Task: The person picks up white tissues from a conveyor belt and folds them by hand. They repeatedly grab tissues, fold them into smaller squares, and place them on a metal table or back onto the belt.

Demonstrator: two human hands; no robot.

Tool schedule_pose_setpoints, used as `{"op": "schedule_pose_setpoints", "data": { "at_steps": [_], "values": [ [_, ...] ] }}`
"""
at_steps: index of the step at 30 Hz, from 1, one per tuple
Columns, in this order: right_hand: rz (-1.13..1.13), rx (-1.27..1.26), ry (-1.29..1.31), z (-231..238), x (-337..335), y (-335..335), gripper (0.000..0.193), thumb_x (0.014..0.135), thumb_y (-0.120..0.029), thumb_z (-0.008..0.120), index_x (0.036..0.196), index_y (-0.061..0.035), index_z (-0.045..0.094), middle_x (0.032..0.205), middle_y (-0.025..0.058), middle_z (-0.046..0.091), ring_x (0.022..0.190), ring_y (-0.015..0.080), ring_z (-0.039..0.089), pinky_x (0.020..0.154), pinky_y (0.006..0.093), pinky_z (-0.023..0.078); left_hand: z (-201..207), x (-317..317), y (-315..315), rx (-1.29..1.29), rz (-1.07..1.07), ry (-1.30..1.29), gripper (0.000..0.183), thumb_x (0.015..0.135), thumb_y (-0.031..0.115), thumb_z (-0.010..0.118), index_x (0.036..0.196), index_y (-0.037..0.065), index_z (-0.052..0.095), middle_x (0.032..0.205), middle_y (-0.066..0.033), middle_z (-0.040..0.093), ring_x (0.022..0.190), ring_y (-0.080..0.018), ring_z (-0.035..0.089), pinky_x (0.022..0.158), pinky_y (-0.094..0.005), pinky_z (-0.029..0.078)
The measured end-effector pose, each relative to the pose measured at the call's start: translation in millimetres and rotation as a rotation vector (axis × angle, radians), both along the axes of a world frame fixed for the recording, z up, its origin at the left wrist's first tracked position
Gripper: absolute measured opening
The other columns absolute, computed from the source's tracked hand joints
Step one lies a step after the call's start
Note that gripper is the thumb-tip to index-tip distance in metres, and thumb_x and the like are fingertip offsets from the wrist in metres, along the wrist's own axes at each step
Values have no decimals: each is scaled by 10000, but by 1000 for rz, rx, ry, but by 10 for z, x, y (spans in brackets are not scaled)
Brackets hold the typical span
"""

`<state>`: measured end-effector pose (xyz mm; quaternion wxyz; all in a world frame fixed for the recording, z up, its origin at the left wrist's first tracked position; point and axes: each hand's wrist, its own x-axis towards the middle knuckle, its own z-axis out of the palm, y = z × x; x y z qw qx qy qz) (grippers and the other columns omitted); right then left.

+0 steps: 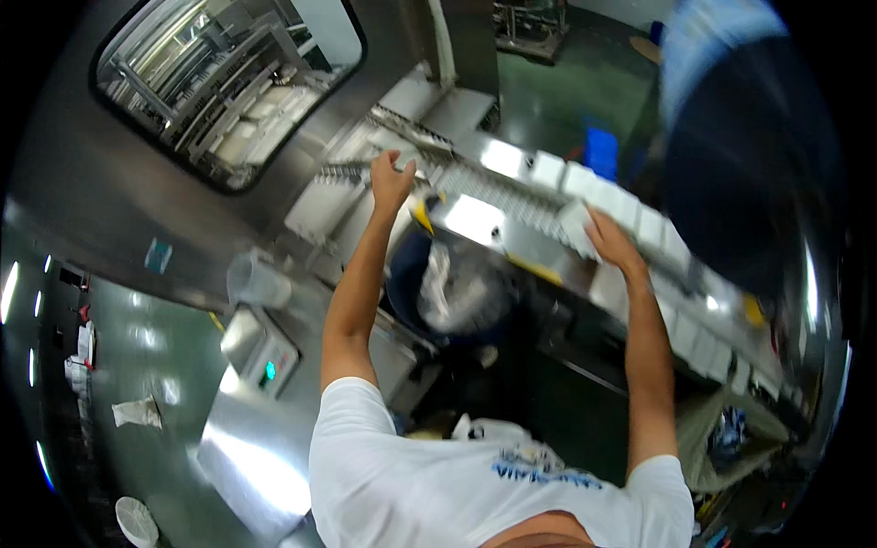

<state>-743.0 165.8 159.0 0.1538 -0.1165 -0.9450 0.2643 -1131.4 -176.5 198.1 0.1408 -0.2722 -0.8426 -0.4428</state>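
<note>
There are two hands, one bare left hand (393, 185) and one bare right hand (612, 241), at least four white rectangular packs (548, 171) (blur hides the full number), one clear plastic jug (259, 281), one dark-blue round bin (403, 279) and one black-edged, round-cornered window (233, 87).

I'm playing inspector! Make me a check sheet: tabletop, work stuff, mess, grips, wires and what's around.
Surface: long silver metal conveyor, shiny.
Job's things: row of white rectangular blocks on the far side.
Clutter: dark-blue round bin holding crumpled clear plastic; white bag on the floor.
Grips: left grip near the machine, fingers apart, nothing clearly held; right grip at a single white block, firmness unclear.
Cables: pale upright tube, cable or pipe unclear.
Surroundings: silver metal machine with window; green floor.
</note>
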Motion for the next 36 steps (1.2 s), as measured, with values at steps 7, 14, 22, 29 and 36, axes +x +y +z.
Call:
{"op": "schedule_pose_setpoints", "data": {
  "at_steps": [7, 14, 22, 29, 36],
  "values": [
    [-150, 59, -644, -458, -187, 265, 332, 953, -98, 537, 1264, -13, 613, 1172, 285, 670, 1121, 460, 624, 972, 520, 503, -931, -2467, 567, -759, 27, -307, 1234, 633, 602, 906, 1564, 8, 355, 1593, -367, 300, 1458, -554, 334, 1112, -675, 395],
    [-543, 487, -554, 199, -41, -511, 435, 891, -99, 682, 1302, 9, 591, 1281, 219, 620, 1203, 413, 551, 1041, 498, 436, -1178, -3025, 695, -919, -147, -204, 1264, 619, 529, 940, 1516, -129, 340, 1618, -378, 236, 1510, -524, 250, 1243, -596, 224],
    [-14, -231, -74, 147, -3289, -1570, 270, 948, -119, 649, 1186, 4, 681, 1104, 239, 714, 1048, 408, 680, 940, 466, 529, -1405, -3367, 494, -778, -34, 10, 975, 656, 518, 940, 1301, -89, 531, 1281, -237, 610, 1251, -374, 538, 987, -521, 437],
    [134, 423, -209, -596, -5399, -2014, 541, 945, -107, 554, 1477, -68, 457, 839, 203, 743, 734, 358, 759, 619, 498, 615, -1388, -3384, 586, -763, -8, -121, 932, 689, 450, 942, 1316, -90, 514, 1269, -262, 602, 1184, -403, 581, 1007, -499, 472],
    [119, 373, -159, -558, -5788, -2016, 160, 923, -90, 607, 1055, -36, 679, 858, 195, 749, 833, 366, 767, 683, 467, 628, -1408, -3622, 303, -75, -268, -560, 557, 769, 355, 849, 1138, -33, 696, 969, -178, 743, 871, -323, 744, 750, -422, 598]
  ]
}}
